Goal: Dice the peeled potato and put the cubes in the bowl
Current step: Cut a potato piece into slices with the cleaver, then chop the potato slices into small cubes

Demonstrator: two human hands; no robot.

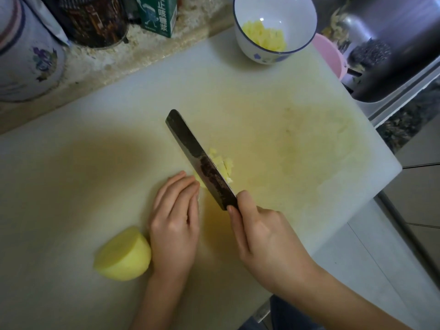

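Right hand [262,236] wrapped round the knife [200,158] handle, forefinger up against the heel of the blade. Blade edge-down near the middle of the board [297,129], slanting away toward its far left corner. Left hand [176,215] just left of the blade, fingers together and nearly straight, tips pressing on a pale piece [198,181] mostly hidden beneath them. Small heap of cubes [223,166] against the blade's right face. Half potato [123,254] just beside the left wrist, toward the board's near edge. Yellowish stain across the board's middle. Bowl [247,47] at the board's far right corner, diced potato [266,35] inside. Pink tub [331,55] just off the right edge by the bowl. Carton [158,15] and jar [26,55] beyond the far edge.
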